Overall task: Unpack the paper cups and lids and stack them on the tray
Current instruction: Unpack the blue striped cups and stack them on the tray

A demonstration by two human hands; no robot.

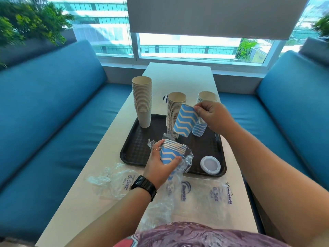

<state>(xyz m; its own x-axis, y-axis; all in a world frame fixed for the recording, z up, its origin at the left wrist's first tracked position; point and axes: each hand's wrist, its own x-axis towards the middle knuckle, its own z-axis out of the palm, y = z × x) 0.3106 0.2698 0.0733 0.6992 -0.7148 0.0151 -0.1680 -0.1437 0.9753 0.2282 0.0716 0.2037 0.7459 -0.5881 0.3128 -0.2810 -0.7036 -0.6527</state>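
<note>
Right hand (214, 118) pinches rim of single blue zigzag cup (186, 122), tilted, above tray (142, 139). Blue cup stack (200, 125) stands upright just behind-right, nearer this hand. Left hand (160, 163) grips short nested stack (171, 151) in plastic sleeve (185, 163) at near tray edge.

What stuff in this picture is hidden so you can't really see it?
Head view only:
- Blue stack: mostly behind the right hand and the cup it holds.
- Striped thing: behind the middle stack, can't tell what it is.
- Small print on the wrappers: too small and crinkled.
- How many lids: piled, can't count.
- Bottom of the sleeve cups: covered by the left hand.
</note>
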